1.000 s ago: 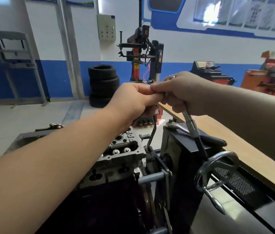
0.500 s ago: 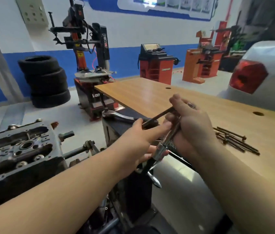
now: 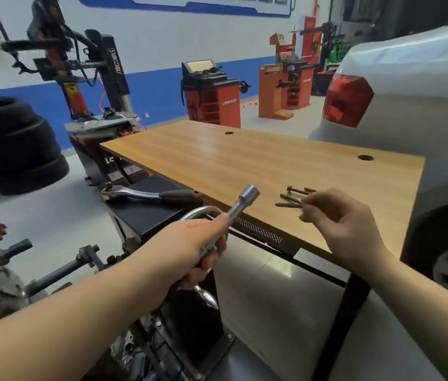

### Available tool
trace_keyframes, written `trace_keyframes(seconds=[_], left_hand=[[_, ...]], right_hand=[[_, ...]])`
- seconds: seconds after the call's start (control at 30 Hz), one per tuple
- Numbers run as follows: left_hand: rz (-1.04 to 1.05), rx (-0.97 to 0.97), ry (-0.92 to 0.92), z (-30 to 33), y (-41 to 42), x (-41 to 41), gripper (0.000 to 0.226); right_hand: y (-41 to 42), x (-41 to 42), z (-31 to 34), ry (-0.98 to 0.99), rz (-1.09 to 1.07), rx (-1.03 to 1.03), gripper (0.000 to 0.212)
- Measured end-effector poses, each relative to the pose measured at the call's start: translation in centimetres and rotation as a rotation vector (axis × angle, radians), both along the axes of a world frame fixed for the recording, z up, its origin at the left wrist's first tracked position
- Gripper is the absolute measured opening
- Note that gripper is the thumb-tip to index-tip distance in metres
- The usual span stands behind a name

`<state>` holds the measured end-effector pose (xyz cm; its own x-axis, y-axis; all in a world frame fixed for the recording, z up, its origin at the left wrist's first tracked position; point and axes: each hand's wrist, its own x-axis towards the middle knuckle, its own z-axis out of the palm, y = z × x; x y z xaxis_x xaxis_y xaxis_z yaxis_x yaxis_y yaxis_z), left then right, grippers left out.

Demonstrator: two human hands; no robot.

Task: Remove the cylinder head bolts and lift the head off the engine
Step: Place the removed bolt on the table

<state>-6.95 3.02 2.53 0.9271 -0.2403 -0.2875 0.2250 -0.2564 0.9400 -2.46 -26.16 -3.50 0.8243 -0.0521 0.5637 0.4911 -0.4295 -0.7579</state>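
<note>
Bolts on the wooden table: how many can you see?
4 at least, in one loose cluster on the table by the right hand: one bolt farthest, two in the middle, one nearest. The fingers may hide more.

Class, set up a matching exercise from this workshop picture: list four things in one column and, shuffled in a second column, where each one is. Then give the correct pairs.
Column 1
1. socket extension bar
2. ratchet wrench
3. head bolts
4. stack of tyres

Column 2
A. lying on the wooden table
B. on the floor by the blue wall
C. gripped in the left hand
D. resting on the black stand beside the table

Pairs: 1-C, 2-D, 3-A, 4-B
</note>
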Motion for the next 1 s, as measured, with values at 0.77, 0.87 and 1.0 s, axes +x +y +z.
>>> trace_keyframes(seconds=[0.77, 0.87, 1.0], left_hand=[[-0.013, 0.010, 0.042, -1.4, -0.4, 1.1, 0.048], [-0.019, 0.010, 0.039, -1.6, -0.2, 1.1, 0.047], [-0.025, 0.006, 0.037, -1.7, 0.0, 1.2, 0.048]], right_hand=[[-8.5, 10.0, -4.8, -0.110, -0.342, -0.677, 0.014], [-8.4, 10.0, -4.8, -0.062, -0.285, -0.725, 0.015], [-8.1, 9.9, -5.1, -0.047, -0.262, -0.795, 0.020]])
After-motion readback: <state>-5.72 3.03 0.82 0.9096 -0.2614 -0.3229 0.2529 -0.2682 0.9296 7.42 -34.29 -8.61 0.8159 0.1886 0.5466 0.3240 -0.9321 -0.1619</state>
